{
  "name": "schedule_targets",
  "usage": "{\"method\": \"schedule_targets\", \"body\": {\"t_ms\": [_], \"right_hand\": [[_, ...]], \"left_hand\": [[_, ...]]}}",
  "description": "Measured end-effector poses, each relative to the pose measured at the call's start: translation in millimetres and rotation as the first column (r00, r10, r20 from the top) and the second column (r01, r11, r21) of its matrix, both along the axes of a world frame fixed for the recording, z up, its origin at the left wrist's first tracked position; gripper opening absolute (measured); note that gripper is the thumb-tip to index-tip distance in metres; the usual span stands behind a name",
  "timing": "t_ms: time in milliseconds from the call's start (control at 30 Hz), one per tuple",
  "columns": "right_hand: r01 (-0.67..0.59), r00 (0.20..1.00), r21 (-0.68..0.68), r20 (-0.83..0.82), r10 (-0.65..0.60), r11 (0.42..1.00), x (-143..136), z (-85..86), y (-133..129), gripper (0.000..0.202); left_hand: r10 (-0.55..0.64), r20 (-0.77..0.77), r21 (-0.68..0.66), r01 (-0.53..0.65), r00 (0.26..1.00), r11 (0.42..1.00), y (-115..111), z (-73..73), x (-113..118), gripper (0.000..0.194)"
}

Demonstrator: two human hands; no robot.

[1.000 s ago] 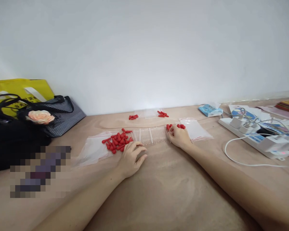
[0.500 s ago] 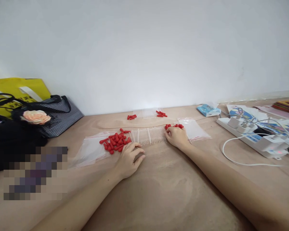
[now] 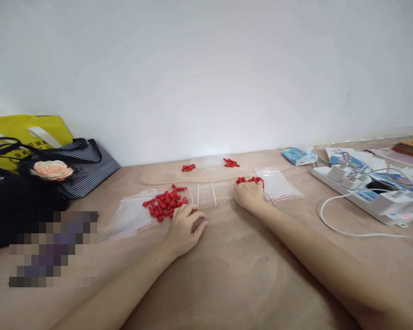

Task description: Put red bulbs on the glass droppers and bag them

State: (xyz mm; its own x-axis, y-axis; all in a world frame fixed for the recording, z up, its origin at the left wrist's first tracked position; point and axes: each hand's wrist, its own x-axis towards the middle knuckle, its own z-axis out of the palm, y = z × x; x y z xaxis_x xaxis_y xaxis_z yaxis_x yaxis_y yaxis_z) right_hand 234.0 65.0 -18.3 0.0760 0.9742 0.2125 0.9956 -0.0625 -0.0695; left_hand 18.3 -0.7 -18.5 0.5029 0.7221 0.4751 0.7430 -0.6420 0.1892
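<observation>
My left hand (image 3: 185,230) rests on the table with fingers loosely bent and thumb apart, holding nothing. Its fingertips lie beside a heap of red rubber bulbs (image 3: 163,200), each with a narrow neck. To the right, a row of thin clear tubes (image 3: 209,195) lies side by side. My right hand (image 3: 249,194) covers the row's right end, knuckles up and fingers curled under, so whatever they grip is hidden. A line of red bulbs (image 3: 243,179) shows just behind it. Whether those bulbs sit on tubes, I cannot tell.
Clear plastic bags (image 3: 132,217) lie under the heap, and another bag (image 3: 284,184) lies right. Small red bulb groups (image 3: 188,167) flank a bag near the wall. A white power strip (image 3: 358,195) with cables and a tissue pack (image 3: 298,156) are right; bags (image 3: 79,167) stand left.
My right hand has rolled forward slightly and its fingers are now tucked under, out of sight. My left hand stays in place. The view has shifted a little.
</observation>
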Motion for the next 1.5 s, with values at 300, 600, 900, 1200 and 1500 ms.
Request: {"method": "schedule_targets", "body": {"t_ms": [300, 600, 900, 1200, 1500], "right_hand": [[-0.075, 0.997, 0.053, 0.022, 0.074, 0.996, 1.8, 14.9, -16.2, 0.027], [-0.411, 0.888, 0.225, -0.120, 0.444, 0.883, 19.3, -13.1, -55.8, 0.016], [-0.406, 0.821, 0.308, -0.291, 0.491, 0.860, 26.1, -31.1, -51.8, 0.011], [-0.466, 0.808, 0.326, -0.222, 0.545, 0.823, 22.8, -30.0, -58.8, 0.028], [-0.495, 0.784, 0.325, -0.234, 0.576, 0.806, 22.9, -26.4, -61.8, 0.016]], "left_hand": [[0.638, 0.076, -0.008, -0.640, 0.766, 0.769, 50.5, 38.5, -61.0, 0.025], [0.601, -0.051, -0.306, -0.585, 0.798, 0.751, 79.2, 38.5, -81.6, 0.036], [0.527, 0.049, -0.321, -0.487, 0.848, 0.813, 78.9, 47.2, -81.7, 0.031], [-0.079, -0.103, -0.273, 0.049, 0.992, 0.961, 13.5, 47.1, -14.5, 0.011], [-0.140, 0.042, -0.157, 0.145, 0.989, 0.977, -0.3, -0.1, -4.0, 0.022]]}}
